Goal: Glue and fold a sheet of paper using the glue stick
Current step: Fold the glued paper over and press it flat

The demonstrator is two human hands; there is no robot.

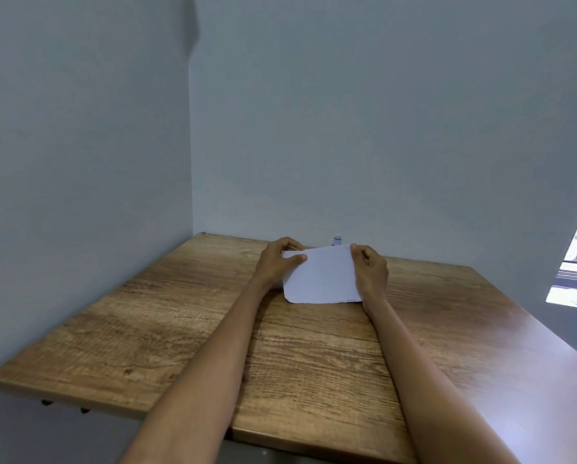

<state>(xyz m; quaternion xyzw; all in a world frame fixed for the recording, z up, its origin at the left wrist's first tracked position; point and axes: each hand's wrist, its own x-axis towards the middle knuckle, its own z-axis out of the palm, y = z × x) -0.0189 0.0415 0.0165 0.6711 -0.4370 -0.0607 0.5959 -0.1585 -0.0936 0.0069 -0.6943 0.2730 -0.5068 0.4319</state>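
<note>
White paper sheet [320, 279] on wooden table [146, 323], left hand [278, 261] and right hand [370, 266] pinched its far corners, glue stick [337, 240] stood just beyond.

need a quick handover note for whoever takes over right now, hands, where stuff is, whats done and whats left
Left hand: pinching the far left corner of the paper.
Right hand: pinching the far right corner of the same sheet.
Paper: white, on the wooden table towards its far edge, its far edge lifted by both hands and its near edge on the wood.
Glue stick: standing behind the paper near the wall, in neither hand.
Done: a fold looks begun; whether glue is already on cannot be told.
Left: check for glue, bring the edge over, press the fold flat.
</note>
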